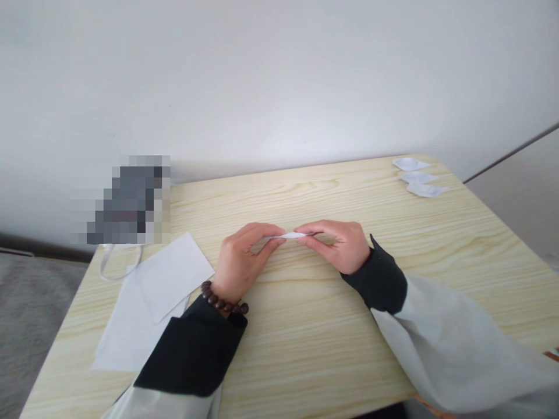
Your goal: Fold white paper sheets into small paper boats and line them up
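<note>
A small folded white paper (292, 235) is held just above the middle of a pale wooden table (314, 349). My left hand (242, 262) pinches its left end with curled fingers; a dark bead bracelet sits on that wrist. My right hand (338, 244) pinches the paper's right end. Both hands rest close together, fingertips almost meeting over the paper.
Loose white sheets (152, 297) lie on the table's left part, near a white cord loop (120, 262). Three small folded white papers (419, 177) sit at the far right corner. A blurred dark object (126, 201) stands at the back left against a white wall.
</note>
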`<state>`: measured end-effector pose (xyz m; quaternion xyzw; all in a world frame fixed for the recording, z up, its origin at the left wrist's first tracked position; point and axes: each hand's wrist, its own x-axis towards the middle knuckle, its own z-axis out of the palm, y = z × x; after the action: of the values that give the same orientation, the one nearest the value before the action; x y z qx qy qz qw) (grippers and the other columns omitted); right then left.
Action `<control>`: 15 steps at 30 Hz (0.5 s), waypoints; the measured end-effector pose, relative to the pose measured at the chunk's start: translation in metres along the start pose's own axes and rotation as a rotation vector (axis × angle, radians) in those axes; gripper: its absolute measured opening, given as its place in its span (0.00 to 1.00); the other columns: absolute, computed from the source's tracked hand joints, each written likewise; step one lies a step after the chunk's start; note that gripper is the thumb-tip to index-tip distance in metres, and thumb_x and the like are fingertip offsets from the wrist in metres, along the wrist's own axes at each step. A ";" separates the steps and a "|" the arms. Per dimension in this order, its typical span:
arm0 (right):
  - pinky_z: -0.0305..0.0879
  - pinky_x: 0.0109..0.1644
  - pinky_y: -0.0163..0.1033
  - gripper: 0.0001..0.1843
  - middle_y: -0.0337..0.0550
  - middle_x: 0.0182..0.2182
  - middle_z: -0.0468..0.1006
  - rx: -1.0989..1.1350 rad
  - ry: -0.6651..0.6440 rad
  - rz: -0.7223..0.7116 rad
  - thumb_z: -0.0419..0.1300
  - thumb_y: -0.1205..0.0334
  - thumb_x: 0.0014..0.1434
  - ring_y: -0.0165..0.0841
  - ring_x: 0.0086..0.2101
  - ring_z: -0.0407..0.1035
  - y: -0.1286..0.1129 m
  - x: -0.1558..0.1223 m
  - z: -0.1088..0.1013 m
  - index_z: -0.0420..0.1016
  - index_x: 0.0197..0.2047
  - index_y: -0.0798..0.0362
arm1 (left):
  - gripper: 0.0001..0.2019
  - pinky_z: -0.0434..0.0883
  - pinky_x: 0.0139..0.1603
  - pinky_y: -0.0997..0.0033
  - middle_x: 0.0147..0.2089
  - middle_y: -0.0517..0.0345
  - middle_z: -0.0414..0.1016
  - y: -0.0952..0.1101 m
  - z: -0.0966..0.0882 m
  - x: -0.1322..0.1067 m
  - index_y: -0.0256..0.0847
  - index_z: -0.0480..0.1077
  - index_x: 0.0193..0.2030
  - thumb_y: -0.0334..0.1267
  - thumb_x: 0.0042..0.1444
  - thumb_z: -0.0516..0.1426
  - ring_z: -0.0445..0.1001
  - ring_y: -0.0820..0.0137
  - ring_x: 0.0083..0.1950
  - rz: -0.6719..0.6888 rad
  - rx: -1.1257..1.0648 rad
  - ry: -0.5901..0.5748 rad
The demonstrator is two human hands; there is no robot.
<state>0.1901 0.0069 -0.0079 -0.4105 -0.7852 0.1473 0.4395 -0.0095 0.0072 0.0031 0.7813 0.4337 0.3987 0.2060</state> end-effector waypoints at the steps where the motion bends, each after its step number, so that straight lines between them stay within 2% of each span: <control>1: 0.72 0.36 0.29 0.03 0.38 0.32 0.83 -0.002 0.003 -0.016 0.63 0.65 0.56 0.29 0.32 0.77 0.000 0.000 0.000 0.78 0.35 0.53 | 0.06 0.73 0.45 0.69 0.39 0.55 0.80 0.000 0.000 0.000 0.39 0.75 0.37 0.37 0.56 0.59 0.77 0.68 0.41 -0.005 0.008 0.004; 9: 0.71 0.38 0.29 0.03 0.42 0.32 0.83 -0.008 0.019 -0.077 0.62 0.66 0.57 0.28 0.33 0.77 -0.001 0.000 0.000 0.77 0.35 0.55 | 0.05 0.72 0.43 0.73 0.37 0.57 0.79 0.001 0.000 0.000 0.39 0.75 0.37 0.36 0.56 0.59 0.76 0.70 0.40 -0.024 0.019 -0.008; 15: 0.71 0.36 0.28 0.03 0.40 0.31 0.83 -0.028 0.018 -0.096 0.61 0.64 0.58 0.27 0.31 0.77 -0.002 0.000 -0.002 0.77 0.34 0.54 | 0.05 0.71 0.41 0.73 0.36 0.57 0.80 0.004 -0.001 0.000 0.38 0.75 0.35 0.36 0.55 0.59 0.77 0.70 0.38 -0.054 0.017 -0.017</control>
<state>0.1904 0.0059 -0.0057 -0.3798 -0.8018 0.1116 0.4476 -0.0081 0.0047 0.0060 0.7744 0.4564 0.3826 0.2135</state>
